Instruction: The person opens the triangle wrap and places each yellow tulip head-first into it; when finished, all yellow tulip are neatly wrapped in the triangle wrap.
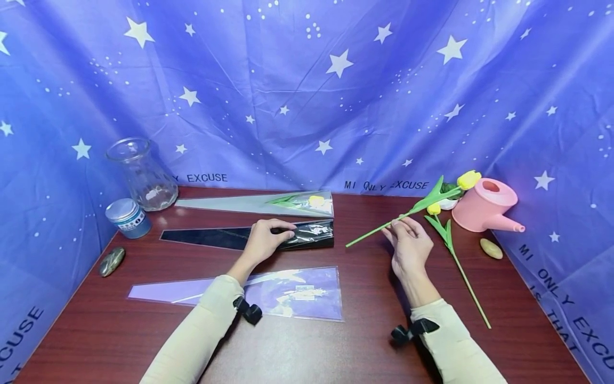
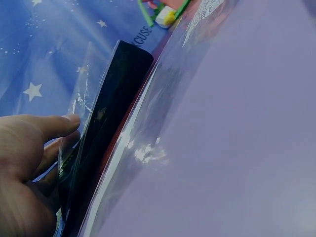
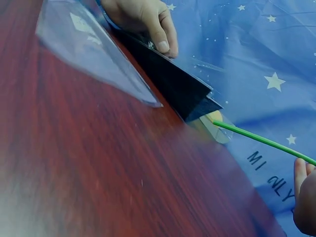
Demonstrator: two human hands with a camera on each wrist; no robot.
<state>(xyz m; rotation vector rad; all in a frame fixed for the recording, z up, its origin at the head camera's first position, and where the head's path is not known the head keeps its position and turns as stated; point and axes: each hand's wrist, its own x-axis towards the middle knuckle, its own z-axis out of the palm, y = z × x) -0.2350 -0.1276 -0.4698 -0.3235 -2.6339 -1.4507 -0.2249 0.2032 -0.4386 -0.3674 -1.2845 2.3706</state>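
My left hand [image 1: 266,240] pinches the clear front film of a black flower sleeve [image 1: 206,238] at the middle of the table. In the right wrist view, that sleeve's wide right end gapes a little. Between thumb and fingers, my right hand [image 1: 410,245] holds the green stem of a yellow artificial tulip [image 1: 427,201]. The stem's cut end points left at the sleeve's wide end, apart from it; the bloom is up at the right. Behind lies a pale sleeve [image 1: 230,205] with a yellow tulip inside. A purple sleeve [image 1: 187,290] lies flat nearer me, partly under my left forearm.
Another yellow tulip [image 1: 455,256] lies at the right, beside a pink watering can [image 1: 472,208] and a yellowish stone [image 1: 491,248]. At the left stand a glass vase [image 1: 148,178] and a blue jar [image 1: 128,218], with a dark stone [image 1: 112,262] nearer me.
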